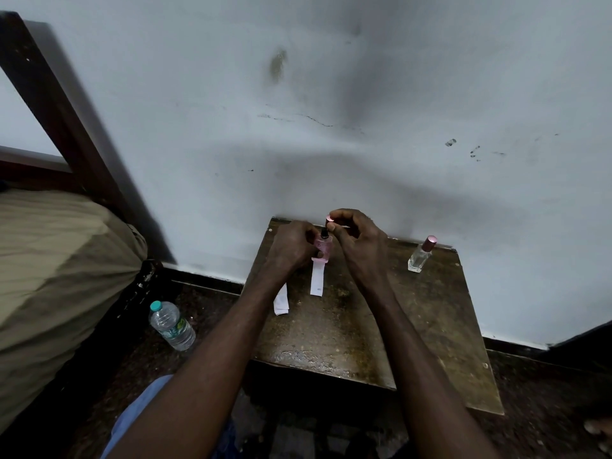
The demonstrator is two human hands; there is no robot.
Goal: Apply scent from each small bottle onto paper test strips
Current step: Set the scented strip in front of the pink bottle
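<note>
My left hand (291, 248) grips a small pink bottle (324, 247) upright near the far edge of the worn wooden table (347, 326). Its black spray nozzle is bare. My right hand (356, 241) pinches the pink cap (329, 219) just above the nozzle. A white paper strip (317, 278) lies on the table directly below the bottle. A second white strip (281, 301) lies to its left, partly behind my left forearm. A clear bottle (421, 255) with a pink cap stands at the table's far right.
A plastic water bottle (172, 325) lies on the dark floor left of the table. A bed with a tan cover (59, 266) and dark wooden frame fills the left. The pale wall (331, 127) stands right behind the table.
</note>
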